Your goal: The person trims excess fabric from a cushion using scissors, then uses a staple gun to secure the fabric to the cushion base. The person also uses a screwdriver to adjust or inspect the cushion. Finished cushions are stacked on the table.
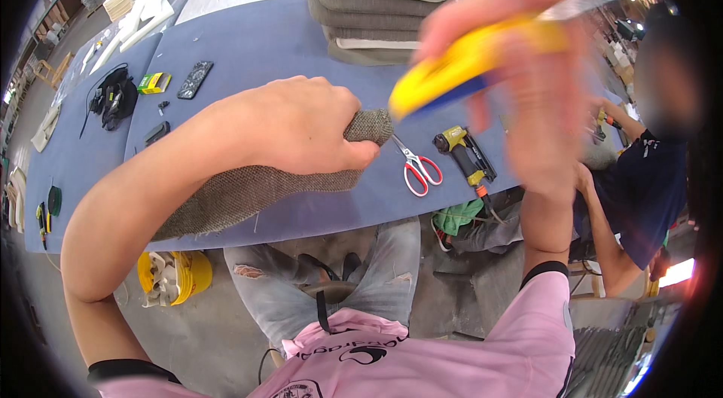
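My left hand (294,123) is closed around a strip of coarse grey-brown woven fabric (248,198), whose folded end (369,127) pokes out past my thumb and fingers. The rest of the strip hangs along the table's near edge, with loose threads on its lower border. Raised on the right, my right hand (538,89) is wrapped around a yellow-and-blue tool (459,63). Motion blurs that hand, and a silvery part sticks out at the tool's upper right; its exact kind cannot be told. Red-handled scissors (416,170) lie just beyond the fabric end.
On the blue-covered table (248,44) lie a nail gun (467,157), a phone (196,79) and a black pouch (114,97). Stacked grey cushions (369,14) stand at the back. A yellow bucket (188,277) sits below. Another person (633,164) works at the right.
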The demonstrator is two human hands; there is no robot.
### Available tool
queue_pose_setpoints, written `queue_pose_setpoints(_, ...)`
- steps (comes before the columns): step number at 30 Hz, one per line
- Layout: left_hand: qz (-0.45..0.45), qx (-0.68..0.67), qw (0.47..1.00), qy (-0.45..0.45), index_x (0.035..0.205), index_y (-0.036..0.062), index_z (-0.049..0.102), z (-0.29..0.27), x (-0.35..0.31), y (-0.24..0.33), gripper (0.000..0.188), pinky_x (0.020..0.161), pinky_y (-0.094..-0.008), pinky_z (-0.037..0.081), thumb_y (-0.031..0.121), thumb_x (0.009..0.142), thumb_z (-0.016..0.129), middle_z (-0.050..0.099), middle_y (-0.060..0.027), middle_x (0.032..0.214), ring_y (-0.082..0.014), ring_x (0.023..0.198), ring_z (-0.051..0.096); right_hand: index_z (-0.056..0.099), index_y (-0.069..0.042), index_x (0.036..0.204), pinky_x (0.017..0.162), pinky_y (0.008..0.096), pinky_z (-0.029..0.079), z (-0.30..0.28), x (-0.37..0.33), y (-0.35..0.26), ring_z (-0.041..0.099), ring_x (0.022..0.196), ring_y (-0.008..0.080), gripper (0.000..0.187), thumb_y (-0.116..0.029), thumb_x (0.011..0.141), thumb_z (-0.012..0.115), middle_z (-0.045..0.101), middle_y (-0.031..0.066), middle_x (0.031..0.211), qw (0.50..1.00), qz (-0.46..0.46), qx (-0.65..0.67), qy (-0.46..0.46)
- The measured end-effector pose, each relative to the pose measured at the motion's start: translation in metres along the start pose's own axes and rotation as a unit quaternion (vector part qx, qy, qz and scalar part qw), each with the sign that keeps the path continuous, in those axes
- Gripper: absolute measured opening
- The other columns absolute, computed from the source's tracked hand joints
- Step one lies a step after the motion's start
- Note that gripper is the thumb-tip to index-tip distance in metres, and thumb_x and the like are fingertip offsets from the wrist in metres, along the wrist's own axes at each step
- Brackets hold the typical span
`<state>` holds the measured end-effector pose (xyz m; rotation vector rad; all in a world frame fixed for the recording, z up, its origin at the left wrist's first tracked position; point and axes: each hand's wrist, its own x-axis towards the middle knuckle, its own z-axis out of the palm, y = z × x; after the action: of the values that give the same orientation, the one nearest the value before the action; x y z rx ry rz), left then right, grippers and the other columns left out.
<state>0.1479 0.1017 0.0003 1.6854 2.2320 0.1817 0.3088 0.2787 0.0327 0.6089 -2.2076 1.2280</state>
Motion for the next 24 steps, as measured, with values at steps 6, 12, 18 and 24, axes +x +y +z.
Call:
queue_pose_setpoints(6,-0.020,-0.008,1.000,-0.016,0.101,0.0004,0.077,-0.004,0.001,-0.001,0.045,0.087,-0.0529,0.059,0.044,0.096,0.065,0.075,-0.0260,0.084,-0.0472,0.086,0.073,0.052,-0.006,0.134,0.094,0.0371,0.053,0.016,0.002,0.026,0.067,0.104,0.0232,0.028,-0.023,0.113,0.059,0.069,0.0174,0.121,0.993,-0.011,-0.088,0.074)
queue_pose_setpoints(12,0.023,-0.006,1.000,0.001,0.101,-0.0008,0.077,-0.007,0.003,0.000,0.049,0.091,-0.0535,0.058,0.046,0.096,0.064,0.075,-0.0267,0.087,-0.0456,0.091,0.075,0.049,-0.008,0.145,0.105,0.0412,0.050,-0.057,-0.005,-0.010,0.065,0.121,0.0264,0.040,-0.025,0.111,0.063,0.064,0.0167,0.134,0.994,-0.044,0.002,0.095)
queue_pose_setpoints(18,0.005,0.017,1.000,-0.001,0.102,-0.0014,0.077,-0.004,0.003,0.001,0.051,0.092,-0.0536,0.058,0.048,0.097,0.065,0.075,-0.0276,0.087,-0.0465,0.091,0.074,0.056,-0.007,0.134,0.088,0.0363,0.052,0.025,0.004,0.033,0.066,0.103,0.0214,0.026,-0.023,0.113,0.059,0.068,0.0131,0.121,0.991,-0.028,-0.100,0.084)
queue_pose_setpoints(24,0.012,0.017,1.000,0.008,0.104,-0.0005,0.077,-0.005,0.003,0.003,0.053,0.089,-0.0537,0.058,0.050,0.098,0.065,0.074,-0.0274,0.083,-0.0472,0.089,0.073,0.062,-0.007,0.122,0.070,0.0314,0.054,0.008,0.000,0.032,0.068,0.084,0.0164,0.018,-0.021,0.115,0.055,0.073,0.0095,0.108,0.983,-0.043,-0.104,0.144)
